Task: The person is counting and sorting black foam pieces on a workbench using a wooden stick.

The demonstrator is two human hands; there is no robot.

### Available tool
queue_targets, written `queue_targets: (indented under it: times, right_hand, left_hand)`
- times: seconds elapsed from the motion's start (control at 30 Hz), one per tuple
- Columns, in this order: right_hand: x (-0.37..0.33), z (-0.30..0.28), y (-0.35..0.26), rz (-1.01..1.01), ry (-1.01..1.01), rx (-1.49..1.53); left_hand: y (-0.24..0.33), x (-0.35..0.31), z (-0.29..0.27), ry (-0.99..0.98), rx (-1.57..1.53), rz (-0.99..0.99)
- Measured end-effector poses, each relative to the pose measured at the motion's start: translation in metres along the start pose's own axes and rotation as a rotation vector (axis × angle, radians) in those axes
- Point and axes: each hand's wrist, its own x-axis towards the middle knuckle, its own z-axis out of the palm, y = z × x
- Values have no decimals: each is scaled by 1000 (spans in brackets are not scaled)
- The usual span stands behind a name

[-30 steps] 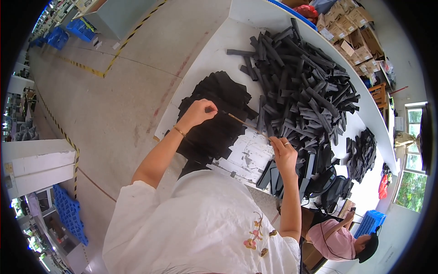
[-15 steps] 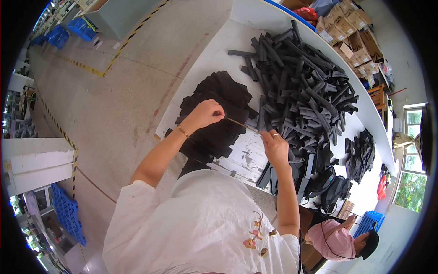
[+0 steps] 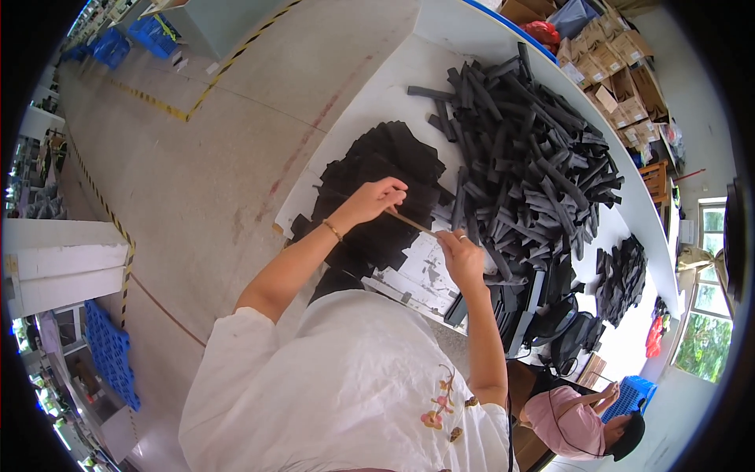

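Observation:
My right hand [image 3: 462,256] is closed round one end of a thin light-brown stick [image 3: 414,224], which slants up and left. The stick's other end reaches the fingers of my left hand [image 3: 381,198]. Those fingers are bent and held together; what they pinch is hidden from this side. Beneath my left hand lies a spread heap of flat black fabric-like pieces [image 3: 391,149], overlapping one another on the white table [image 3: 425,263]. A large pile of dark grey rolled tubes [image 3: 535,161] lies to the right of my hands.
Black bags [image 3: 578,330] and a smaller dark heap [image 3: 621,279] are farther right on the table. A person in a pink top [image 3: 562,421] works at lower right, near a blue crate [image 3: 633,393]. Cardboard boxes [image 3: 605,55] stand behind the table's raised edge.
My left hand has shifted slightly right, its fingers less tightly curled. My right hand has moved a little left and down, still holding the stick. The whole view has shifted slightly.

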Motion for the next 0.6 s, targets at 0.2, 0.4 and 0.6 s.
queue_targets:
  times: [0.2,0.4,0.6]
  right_hand:
    - [0,6,-19,18,-43,-24]
    - [-25,25,-3,177,4,133]
    - [-21,26,-10,213,-34,226]
  left_hand:
    - [2,-13,25,-97,292,21]
    - [30,-25,-10,288,753,444]
    - [-21,-26,-64,-14,897,141]
